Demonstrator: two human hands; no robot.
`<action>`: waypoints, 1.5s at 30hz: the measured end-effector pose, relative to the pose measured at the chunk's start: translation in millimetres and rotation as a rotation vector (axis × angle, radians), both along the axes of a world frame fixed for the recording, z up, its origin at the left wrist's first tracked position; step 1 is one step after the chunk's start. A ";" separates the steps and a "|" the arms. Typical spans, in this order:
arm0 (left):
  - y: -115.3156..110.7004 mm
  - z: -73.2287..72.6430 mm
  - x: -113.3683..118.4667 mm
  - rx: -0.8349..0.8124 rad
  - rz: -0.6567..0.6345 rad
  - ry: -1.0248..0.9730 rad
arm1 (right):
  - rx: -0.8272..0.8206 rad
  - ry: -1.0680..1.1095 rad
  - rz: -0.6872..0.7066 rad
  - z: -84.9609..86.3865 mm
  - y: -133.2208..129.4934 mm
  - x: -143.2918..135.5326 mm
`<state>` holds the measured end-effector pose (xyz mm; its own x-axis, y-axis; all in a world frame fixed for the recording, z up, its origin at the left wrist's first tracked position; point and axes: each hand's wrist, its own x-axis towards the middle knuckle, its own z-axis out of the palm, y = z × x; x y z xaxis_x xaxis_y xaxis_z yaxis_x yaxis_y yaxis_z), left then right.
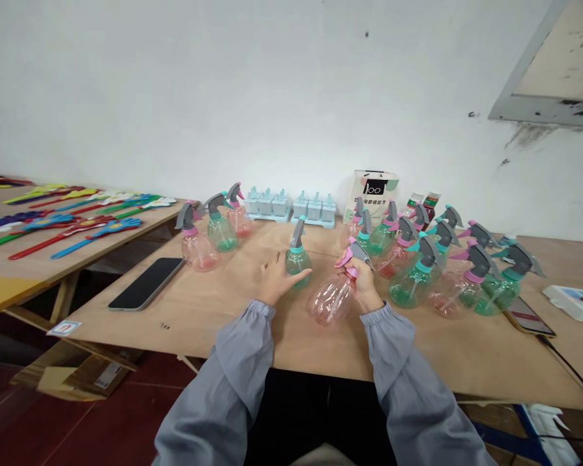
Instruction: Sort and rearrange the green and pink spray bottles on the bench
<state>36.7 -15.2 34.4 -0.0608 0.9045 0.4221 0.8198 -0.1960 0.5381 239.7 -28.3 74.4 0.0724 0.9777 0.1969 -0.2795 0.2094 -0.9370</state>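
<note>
My right hand (362, 278) is closed round the neck of a clear pink spray bottle (331, 300), which tilts with its base toward the left. A green spray bottle (297, 257) with a grey and teal head stands upright just beyond my left hand (279, 277). The fingers and thumb of that hand are spread, and whether they touch the green bottle I cannot tell. Several pink and green spray bottles (411, 285) crowd together to the right of my right hand. On the left stand two pink ones (200, 251) and a green one (222, 233).
Pale blue ice-pop molds (267, 204) and a printed box (369, 194) stand against the wall. One phone (146, 283) lies at the left edge, another phone (529, 315) with a cable at the right. Beyond a gap, a second table (10, 275) bears colourful hand-shaped bands.
</note>
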 end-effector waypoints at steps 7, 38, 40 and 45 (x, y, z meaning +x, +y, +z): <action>-1.2 1.1 0.0 -0.005 -0.002 -0.003 | 0.241 -0.359 -0.321 4.8 -15.1 24.1; 7.3 -8.1 0.1 -0.063 -0.146 -0.129 | 0.710 -0.591 -0.826 -23.1 -17.9 24.7; 5.2 -8.9 1.4 -0.081 -0.149 -0.106 | 0.678 -0.682 -0.548 -22.7 -23.7 0.8; -19.3 -12.0 15.8 -0.051 -0.222 0.004 | 0.479 -0.587 -0.226 -11.5 7.1 -53.2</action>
<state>52.5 -34.5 22.4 0.1434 0.9156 0.3756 0.7621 -0.3443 0.5483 186.5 -21.2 62.9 0.0127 0.7507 0.6605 0.3299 0.6204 -0.7115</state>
